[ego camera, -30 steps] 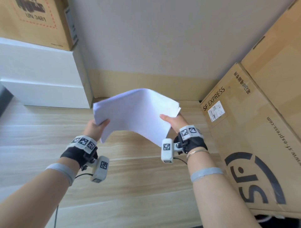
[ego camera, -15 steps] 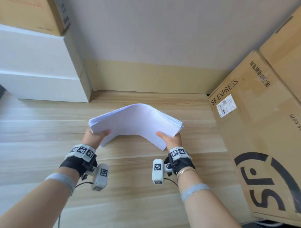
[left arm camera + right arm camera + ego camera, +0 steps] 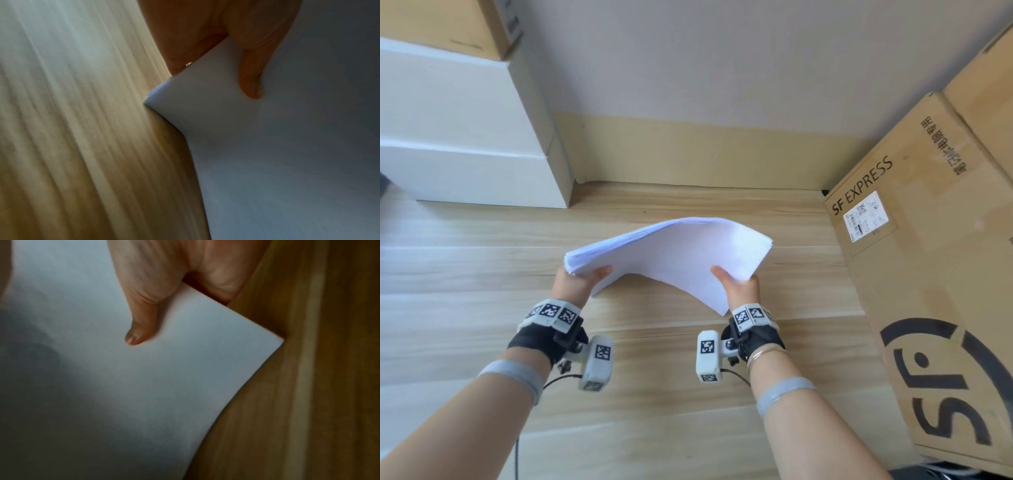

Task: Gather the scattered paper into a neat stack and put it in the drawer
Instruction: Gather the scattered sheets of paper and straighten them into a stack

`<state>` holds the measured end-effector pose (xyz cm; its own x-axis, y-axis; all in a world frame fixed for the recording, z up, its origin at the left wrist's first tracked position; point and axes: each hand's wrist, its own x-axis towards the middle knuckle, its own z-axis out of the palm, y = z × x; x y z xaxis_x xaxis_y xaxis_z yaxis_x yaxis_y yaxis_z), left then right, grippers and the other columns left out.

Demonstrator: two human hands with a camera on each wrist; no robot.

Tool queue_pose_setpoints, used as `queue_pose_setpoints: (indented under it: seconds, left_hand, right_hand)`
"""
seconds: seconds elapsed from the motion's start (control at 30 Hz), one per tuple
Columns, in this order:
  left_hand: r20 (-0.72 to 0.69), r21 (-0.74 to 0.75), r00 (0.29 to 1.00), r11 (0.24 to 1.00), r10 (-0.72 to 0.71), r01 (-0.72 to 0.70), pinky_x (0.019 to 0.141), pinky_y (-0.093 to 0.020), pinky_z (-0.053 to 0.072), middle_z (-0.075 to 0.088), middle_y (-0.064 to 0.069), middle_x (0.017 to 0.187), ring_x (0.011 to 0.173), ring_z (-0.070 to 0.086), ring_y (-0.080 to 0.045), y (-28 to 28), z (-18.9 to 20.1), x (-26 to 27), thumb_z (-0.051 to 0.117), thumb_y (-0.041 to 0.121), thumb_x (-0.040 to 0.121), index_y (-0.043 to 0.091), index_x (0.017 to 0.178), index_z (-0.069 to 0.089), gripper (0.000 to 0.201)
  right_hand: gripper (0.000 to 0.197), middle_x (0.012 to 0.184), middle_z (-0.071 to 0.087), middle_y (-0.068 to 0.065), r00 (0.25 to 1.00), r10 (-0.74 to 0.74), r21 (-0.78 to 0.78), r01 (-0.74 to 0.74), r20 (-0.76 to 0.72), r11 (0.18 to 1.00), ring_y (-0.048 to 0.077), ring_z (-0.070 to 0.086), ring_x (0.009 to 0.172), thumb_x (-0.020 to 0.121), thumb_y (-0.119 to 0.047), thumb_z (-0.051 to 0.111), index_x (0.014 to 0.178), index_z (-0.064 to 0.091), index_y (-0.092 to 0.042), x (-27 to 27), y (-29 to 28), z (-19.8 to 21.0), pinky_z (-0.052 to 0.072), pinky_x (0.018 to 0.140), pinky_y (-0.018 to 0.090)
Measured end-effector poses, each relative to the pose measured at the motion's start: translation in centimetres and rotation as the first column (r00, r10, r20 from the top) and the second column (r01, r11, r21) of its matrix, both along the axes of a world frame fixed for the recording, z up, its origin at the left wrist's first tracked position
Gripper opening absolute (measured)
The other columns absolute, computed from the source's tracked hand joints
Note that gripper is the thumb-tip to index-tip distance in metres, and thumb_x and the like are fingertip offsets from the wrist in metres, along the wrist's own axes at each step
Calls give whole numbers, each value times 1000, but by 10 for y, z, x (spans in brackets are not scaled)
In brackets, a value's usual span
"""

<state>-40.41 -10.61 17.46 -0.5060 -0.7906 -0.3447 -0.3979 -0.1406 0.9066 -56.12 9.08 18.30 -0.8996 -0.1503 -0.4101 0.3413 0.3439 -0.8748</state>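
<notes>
Item: paper [image 3: 674, 253], arched over floor [image 3: 482, 274] | Grip: my left hand [image 3: 575, 284], right hand [image 3: 739, 287] pinch its ends | Risk: sheets fan, slide out; drawer unseen

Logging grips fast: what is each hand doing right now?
Left hand: pinches the paper stack at its left edge.
Right hand: pinches the same stack at its right edge.

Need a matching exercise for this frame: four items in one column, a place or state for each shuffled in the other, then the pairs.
1. white paper stack
2. left hand
3. brown SF EXPRESS cardboard box
4. white rectangular box

A. far left, by the wall
B. arched upward, in the air
C. grips the stack's left edge
D. on the right

Pairs: 1-B, 2-C, 3-D, 4-A
</notes>
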Motion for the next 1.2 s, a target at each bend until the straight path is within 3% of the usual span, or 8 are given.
queue_pose_setpoints:
  seconds: [0.1, 0.23, 0.4, 0.47, 0.57, 0.77, 0.9, 1.2]
  left_hand:
    - [0, 39, 997, 997, 73, -73, 73, -34, 47, 60, -2, 79, 90, 59, -27, -7, 7, -8, 70, 6, 77, 17, 77, 57, 17]
    - [-280, -80, 959, 995, 26, -51, 101, -33, 39, 46, 6, 127, 114, 50, -15, -29, 40, -17, 71, -6, 72, 28, 136, 33, 82]
    - [3, -517, 965, 826, -262, 226, 110, -14, 16, 30, 11, 147, 141, 24, -12, -48, 105, -35, 80, 7, 66, 32, 146, 19, 103]
    - [172, -415, 846, 742, -504, 526, 101, -18, 30, 55, 10, 128, 125, 45, -10, -43, 129, -40, 77, 11, 71, 49, 123, 40, 75]
    - [268, -286, 748, 692, -607, 663, 66, -15, 41, 66, 28, 59, 72, 60, 1, -30, 146, -41, 68, 20, 82, 38, 76, 57, 22]
    - [20, -263, 934, 899, -357, 350, 69, -28, 41, 62, -5, 73, 72, 55, -19, -23, 122, -20, 59, 18, 88, 6, 80, 64, 15]
    - [-146, -142, 960, 965, -239, 219, 71, -29, 43, 64, 21, 48, 60, 58, -4, -20, 101, -12, 67, 22, 82, 25, 63, 63, 20]
    - [-279, -68, 921, 962, -271, 263, 62, -8, 51, 69, 30, 63, 63, 63, 14, -19, 84, 7, 78, 16, 63, 33, 67, 71, 19]
  right_hand:
    - [15, 80, 62, 8, 997, -21, 53, 25, -75, 998, 16, 57, 76, 75, -11, 76, 82, 67, -2, -11, -6, 16, 43, 55, 18]
    - [29, 75, 60, 6, 952, 173, 202, -123, -253, 972, 16, 54, 71, 74, -20, 77, 85, 71, 6, -39, -16, 69, 39, 64, 25]
    - [22, 73, 63, 8, 704, 605, 511, -389, -372, 766, 22, 51, 72, 80, -27, 70, 99, 75, -16, -42, -33, 146, 35, 66, 24]
    - [21, 87, 72, 10, 564, 727, 613, -429, -392, 664, 26, 59, 80, 81, -28, 68, 100, 74, -23, -36, -41, 168, 38, 66, 25]
    - [19, 87, 73, 8, 471, 787, 661, -447, -399, 602, 23, 55, 76, 78, -28, 70, 95, 74, -24, -27, -51, 187, 35, 65, 23]
    - [18, 75, 69, -4, 604, 594, 382, -455, -531, 804, -2, 60, 68, 68, -12, 78, 85, 74, -18, -42, -28, 188, 47, 69, 21]
    - [40, 71, 71, -14, 852, 360, -196, -455, -381, 869, -10, 62, 63, 76, 14, 65, 94, 64, -21, -34, -27, 158, 52, 68, 9]
    - [26, 57, 70, -15, 946, 267, -256, -309, -186, 916, 2, 64, 57, 76, 5, 70, 67, 65, -18, 5, -32, 102, 53, 68, 26]
